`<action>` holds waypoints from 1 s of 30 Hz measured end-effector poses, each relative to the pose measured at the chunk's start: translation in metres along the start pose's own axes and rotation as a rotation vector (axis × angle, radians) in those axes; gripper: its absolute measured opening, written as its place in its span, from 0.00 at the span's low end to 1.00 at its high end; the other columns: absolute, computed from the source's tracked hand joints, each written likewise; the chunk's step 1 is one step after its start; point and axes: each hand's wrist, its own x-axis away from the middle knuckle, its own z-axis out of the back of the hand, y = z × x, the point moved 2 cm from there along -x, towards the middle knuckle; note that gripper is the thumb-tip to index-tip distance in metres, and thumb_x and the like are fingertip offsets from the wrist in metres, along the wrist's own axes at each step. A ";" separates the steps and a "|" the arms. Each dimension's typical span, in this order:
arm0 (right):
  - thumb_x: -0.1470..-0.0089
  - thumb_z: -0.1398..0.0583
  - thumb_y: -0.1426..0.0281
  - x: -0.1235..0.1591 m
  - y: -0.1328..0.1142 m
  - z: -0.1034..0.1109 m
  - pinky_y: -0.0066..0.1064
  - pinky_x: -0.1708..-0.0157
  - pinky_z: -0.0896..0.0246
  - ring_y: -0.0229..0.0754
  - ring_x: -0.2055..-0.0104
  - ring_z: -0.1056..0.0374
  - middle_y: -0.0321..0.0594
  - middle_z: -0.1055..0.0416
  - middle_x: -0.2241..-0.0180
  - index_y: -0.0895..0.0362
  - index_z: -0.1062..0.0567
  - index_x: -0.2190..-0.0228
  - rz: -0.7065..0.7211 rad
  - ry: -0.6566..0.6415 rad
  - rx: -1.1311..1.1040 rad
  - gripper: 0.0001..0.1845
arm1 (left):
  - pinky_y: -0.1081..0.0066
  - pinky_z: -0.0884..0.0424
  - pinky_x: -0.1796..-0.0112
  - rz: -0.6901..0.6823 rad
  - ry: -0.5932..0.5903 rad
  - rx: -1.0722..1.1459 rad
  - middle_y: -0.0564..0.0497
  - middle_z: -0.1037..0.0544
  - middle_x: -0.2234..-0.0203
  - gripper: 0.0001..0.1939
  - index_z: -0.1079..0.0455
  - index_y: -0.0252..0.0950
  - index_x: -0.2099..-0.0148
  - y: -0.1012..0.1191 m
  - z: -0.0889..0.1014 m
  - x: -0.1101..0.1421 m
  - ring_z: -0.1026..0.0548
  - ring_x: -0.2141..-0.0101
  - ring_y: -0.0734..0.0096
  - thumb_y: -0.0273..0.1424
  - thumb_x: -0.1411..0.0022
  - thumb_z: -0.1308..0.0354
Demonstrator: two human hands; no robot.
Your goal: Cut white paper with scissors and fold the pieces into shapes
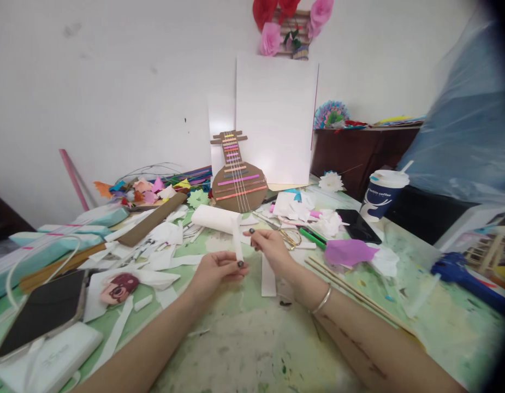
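Observation:
My left hand (pixel 217 268) pinches a narrow white paper strip (pixel 236 239) between thumb and fingers. The strip stands upright, its upper end folded over or rolled. Just to its right, my right hand (pixel 272 248) has its fingers closed in a pinch; whatever is between them is too small to make out. Below the right hand a flat white paper strip (pixel 268 278) lies on the table. Behind the hands is a white paper roll (pixel 213 217). Gold-handled scissors (pixel 291 238) lie past the right hand, beside a green pen (pixel 313 238).
A cardboard lute (pixel 239 191) leans against a white board (pixel 277 120). Paper scraps (pixel 166 245) cover the left side, near a tablet-like device (pixel 43 311). To the right are wooden sticks (pixel 358 297), a black phone (pixel 361 225), a coffee cup (pixel 383 196) and a blue glue gun (pixel 465 275).

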 end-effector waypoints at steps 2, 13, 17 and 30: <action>0.43 0.52 0.65 -0.014 0.008 0.019 0.26 0.71 0.44 0.36 0.72 0.36 0.40 0.28 0.73 0.61 0.24 0.69 0.017 0.033 0.311 0.20 | 0.72 0.25 0.70 -0.023 0.098 0.021 0.42 0.20 0.73 0.17 0.32 0.30 0.65 0.008 0.019 -0.006 0.22 0.73 0.65 0.27 0.59 0.32; 0.57 0.38 0.69 -0.027 0.037 0.034 0.38 0.56 0.48 0.51 0.54 0.39 0.46 0.28 0.64 0.58 0.24 0.63 -0.035 -0.022 0.751 0.15 | 0.78 0.44 0.83 0.111 0.261 -0.532 0.51 0.24 0.83 0.12 0.38 0.35 0.67 0.029 0.082 -0.014 0.32 0.85 0.74 0.29 0.57 0.42; 0.56 0.40 0.70 -0.029 0.033 0.037 0.33 0.59 0.46 0.47 0.57 0.37 0.46 0.29 0.65 0.58 0.23 0.72 -0.038 -0.032 0.773 0.07 | 0.75 0.48 0.82 0.137 0.318 -0.945 0.53 0.29 0.88 0.10 0.40 0.37 0.71 0.028 0.093 -0.018 0.33 0.85 0.68 0.36 0.54 0.44; 0.59 0.39 0.70 -0.027 0.034 0.029 0.33 0.62 0.46 0.47 0.59 0.36 0.44 0.28 0.69 0.59 0.26 0.74 -0.031 -0.033 0.597 0.06 | 0.73 0.47 0.75 -0.325 0.259 -1.469 0.50 0.29 0.80 0.08 0.39 0.38 0.72 0.018 0.042 -0.011 0.31 0.74 0.65 0.35 0.42 0.51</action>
